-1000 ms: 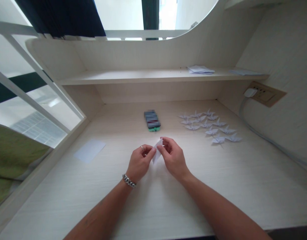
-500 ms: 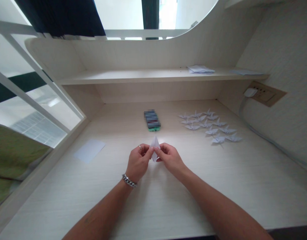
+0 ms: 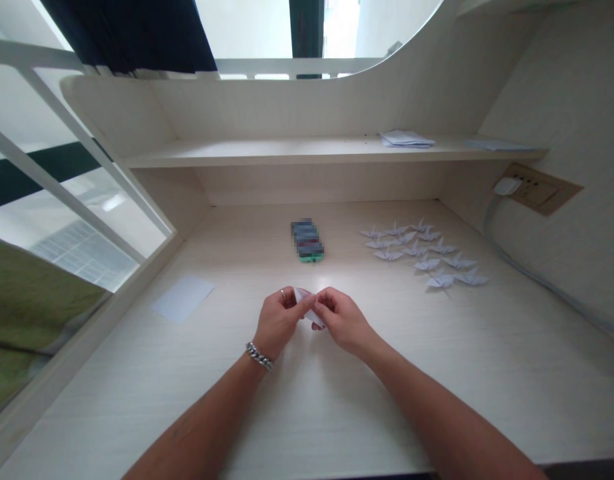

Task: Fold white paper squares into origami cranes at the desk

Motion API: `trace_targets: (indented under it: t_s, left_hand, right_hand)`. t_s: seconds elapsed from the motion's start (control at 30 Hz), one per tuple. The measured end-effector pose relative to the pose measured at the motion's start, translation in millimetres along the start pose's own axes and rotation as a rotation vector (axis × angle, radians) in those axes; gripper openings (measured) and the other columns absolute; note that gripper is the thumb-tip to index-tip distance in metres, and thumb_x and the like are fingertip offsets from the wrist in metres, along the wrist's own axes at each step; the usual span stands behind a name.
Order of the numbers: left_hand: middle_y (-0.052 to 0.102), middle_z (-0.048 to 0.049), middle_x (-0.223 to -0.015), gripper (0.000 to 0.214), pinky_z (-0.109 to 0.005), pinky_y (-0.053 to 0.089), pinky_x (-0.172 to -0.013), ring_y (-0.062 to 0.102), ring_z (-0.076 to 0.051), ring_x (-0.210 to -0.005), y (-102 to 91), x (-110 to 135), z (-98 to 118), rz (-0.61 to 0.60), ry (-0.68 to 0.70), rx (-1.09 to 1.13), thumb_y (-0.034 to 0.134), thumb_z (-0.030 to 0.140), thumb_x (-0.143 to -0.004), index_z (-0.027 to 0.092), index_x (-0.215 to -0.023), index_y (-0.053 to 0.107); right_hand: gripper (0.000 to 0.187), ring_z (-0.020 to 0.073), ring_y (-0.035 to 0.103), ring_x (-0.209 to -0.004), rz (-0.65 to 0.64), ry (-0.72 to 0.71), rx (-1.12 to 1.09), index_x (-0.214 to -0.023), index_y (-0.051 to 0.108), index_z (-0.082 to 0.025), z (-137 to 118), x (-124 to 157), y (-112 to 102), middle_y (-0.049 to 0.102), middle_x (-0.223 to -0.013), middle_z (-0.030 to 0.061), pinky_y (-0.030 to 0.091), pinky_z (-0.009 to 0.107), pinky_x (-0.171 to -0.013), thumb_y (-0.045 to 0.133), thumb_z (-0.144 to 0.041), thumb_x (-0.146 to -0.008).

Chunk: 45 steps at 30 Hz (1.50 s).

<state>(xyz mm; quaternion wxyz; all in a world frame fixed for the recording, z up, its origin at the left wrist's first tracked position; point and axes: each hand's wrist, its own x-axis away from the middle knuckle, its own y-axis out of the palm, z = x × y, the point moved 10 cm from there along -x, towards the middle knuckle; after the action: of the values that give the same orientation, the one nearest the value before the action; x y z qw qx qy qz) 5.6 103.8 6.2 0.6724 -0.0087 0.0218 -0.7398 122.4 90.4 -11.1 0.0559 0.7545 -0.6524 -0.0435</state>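
Observation:
A small piece of folded white paper (image 3: 301, 295) is pinched between my two hands above the middle of the desk. My left hand (image 3: 279, 321), with a ring and a chain bracelet at the wrist, grips its left side between thumb and fingers. From the right, my right hand (image 3: 343, 320) pinches it with thumb and forefinger, the fingertips of both hands nearly touching. The fingers cover part of the paper. Beyond the hands lies a phone-like object (image 3: 307, 241) with a green edge, its face blurred out.
Several folded white paper cranes (image 3: 417, 248) stand in a group at the right. A flat sheet of white paper (image 3: 183, 298) lies at the left. Papers (image 3: 407, 139) rest on the shelf (image 3: 287, 152). A cable (image 3: 527, 273) runs from the wall socket (image 3: 544, 188) along the right side.
The folded paper has turned: its tip pointed away from me and now leans to the left. Both hands stay close together around it. The view has shifted slightly.

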Motion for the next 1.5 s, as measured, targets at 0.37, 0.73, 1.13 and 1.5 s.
trace_targets:
  t_s: [0.37, 0.73, 1.13, 1.5]
  left_hand:
    - [0.067, -0.0011, -0.06, 0.026, -0.023, 0.047, -0.054, 0.058, -0.011, -0.054, -15.8, -1, -10, 0.155, -0.061, 0.145, 0.083, 0.03, -0.059, 0.011, -0.072, 0.071]
    - [0.068, -0.0017, -0.06, 0.032, -0.024, 0.051, -0.054, 0.061, -0.012, -0.053, -28.5, -2, -3, 0.264, -0.079, 0.221, 0.077, 0.027, -0.065, 0.01, -0.092, 0.069]
    - [0.059, -0.0118, -0.13, 0.043, -0.033, 0.053, -0.087, 0.058, -0.024, -0.115, -11.8, 12, 56, -0.037, 0.461, -0.18, 0.072, 0.016, -0.071, 0.02, -0.113, 0.066]
    - [0.074, -0.0055, -0.079, 0.025, -0.025, 0.054, -0.059, 0.068, -0.016, -0.065, -8.8, 2, 20, -0.005, 0.129, -0.225, 0.075, 0.032, -0.072, 0.014, -0.089, 0.072]
  right_hand:
    - [0.028, 0.0111, 0.056, -0.054, 0.011, 0.063, -0.064, -0.086, 0.059, -0.017, 6, -4, -4, 0.061, -0.059, -0.0035, 0.048, 0.026, -0.055, 0.072, -0.035, -0.07]
    - [0.029, 0.0111, 0.052, -0.051, 0.029, 0.042, -0.09, -0.089, 0.057, -0.017, -6, -5, -14, 0.059, -0.055, -0.0048, 0.039, 0.025, -0.053, 0.071, -0.029, -0.067]
    - [0.02, 0.008, 0.04, -0.045, 0.062, 0.2, -0.194, -0.079, 0.058, -0.017, -5, -1, -26, 0.051, -0.05, -0.0054, 0.026, 0.022, -0.046, 0.065, -0.022, -0.061]
    - [0.023, 0.0174, 0.064, -0.08, 0.113, -0.208, 0.297, -0.093, 0.069, -0.018, -38, 1, -30, 0.07, -0.088, 0.0049, 0.049, 0.028, -0.069, 0.064, -0.037, -0.082]
